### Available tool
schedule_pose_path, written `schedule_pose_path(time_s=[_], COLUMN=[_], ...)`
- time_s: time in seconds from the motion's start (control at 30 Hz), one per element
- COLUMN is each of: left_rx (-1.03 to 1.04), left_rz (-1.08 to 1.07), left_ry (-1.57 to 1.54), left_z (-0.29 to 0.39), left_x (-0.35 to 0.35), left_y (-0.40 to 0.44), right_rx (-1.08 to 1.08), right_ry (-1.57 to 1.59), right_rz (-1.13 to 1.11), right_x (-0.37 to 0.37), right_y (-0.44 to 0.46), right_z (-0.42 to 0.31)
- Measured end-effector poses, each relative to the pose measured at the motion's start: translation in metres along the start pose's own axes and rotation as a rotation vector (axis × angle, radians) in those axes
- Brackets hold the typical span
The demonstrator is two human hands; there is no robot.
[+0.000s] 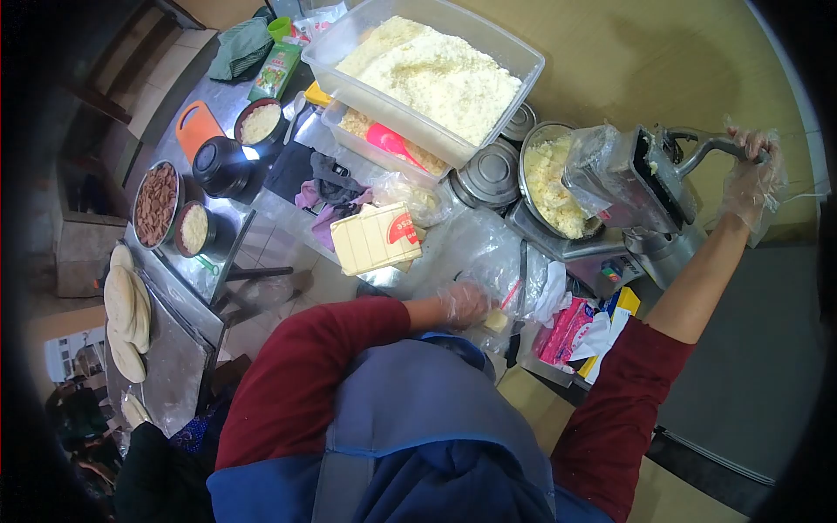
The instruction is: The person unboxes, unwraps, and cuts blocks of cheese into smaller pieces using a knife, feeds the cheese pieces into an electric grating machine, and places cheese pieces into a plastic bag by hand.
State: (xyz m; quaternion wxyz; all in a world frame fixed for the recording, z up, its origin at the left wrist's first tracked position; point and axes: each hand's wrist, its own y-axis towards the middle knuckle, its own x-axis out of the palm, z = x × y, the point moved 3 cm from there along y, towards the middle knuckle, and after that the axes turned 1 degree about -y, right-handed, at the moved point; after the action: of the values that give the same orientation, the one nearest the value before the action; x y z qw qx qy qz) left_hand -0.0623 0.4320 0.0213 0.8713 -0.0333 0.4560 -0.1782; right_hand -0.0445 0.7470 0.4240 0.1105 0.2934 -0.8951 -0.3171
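Observation:
My right hand (754, 170), in a clear plastic glove, is wrapped round the lever handle (711, 155) of a metal cheese grater machine (641, 179). The lever is raised, and clear plastic hangs at the machine's mouth. Beside it a metal bowl (528, 187) holds grated cheese (554, 179). Low in front of my body, my gloved left hand (465, 303) is curled, with a small pale piece of cheese (496, 321) at its fingertips; the glove partly hides the fingers. Left of that hand lies a sliced block of cheese (373, 241) with a red label.
A large clear tub (418, 122) of grated cheese stands on another tub with a pink scoop (388, 139). Lidded metal pots (488, 174) stand beside it. Bowls of meat (157, 205) and white shreds are on the left table. A pink packet (565, 329) lies below the machine.

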Motion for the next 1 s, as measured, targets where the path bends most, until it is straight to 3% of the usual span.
schedule_pose_path(time_s=[0.2,0.3,0.4,0.5,0.67,0.9,1.0], left_rx=[-0.079,-0.124,-0.136,-0.177,-0.207,-0.165,-0.168], left_rz=[-0.047,0.009,0.111,-0.003,0.095,0.209,0.319], left_ry=[-0.009,-0.107,-0.205,-0.143,-0.186,-0.158,-0.175], left_z=[0.003,0.000,-0.001,0.004,0.004,0.010,0.010], left_x=[-0.008,-0.001,0.000,-0.005,-0.003,-0.030,-0.032], left_y=[-0.004,-0.005,-0.005,-0.007,-0.013,-0.041,-0.053], right_rx=[0.007,0.111,0.090,0.118,0.104,-0.111,-0.109], right_ry=[-0.148,-1.000,-1.158,-1.175,-1.111,-0.753,-0.550], right_rz=[0.060,0.250,0.081,0.027,0.029,0.126,0.042], right_x=[-0.001,-0.003,-0.068,-0.084,-0.086,-0.021,0.020], right_y=[0.021,0.038,0.104,0.078,0.030,-0.056,-0.102], right_z=[0.000,-0.017,0.023,0.054,0.068,0.002,-0.030])
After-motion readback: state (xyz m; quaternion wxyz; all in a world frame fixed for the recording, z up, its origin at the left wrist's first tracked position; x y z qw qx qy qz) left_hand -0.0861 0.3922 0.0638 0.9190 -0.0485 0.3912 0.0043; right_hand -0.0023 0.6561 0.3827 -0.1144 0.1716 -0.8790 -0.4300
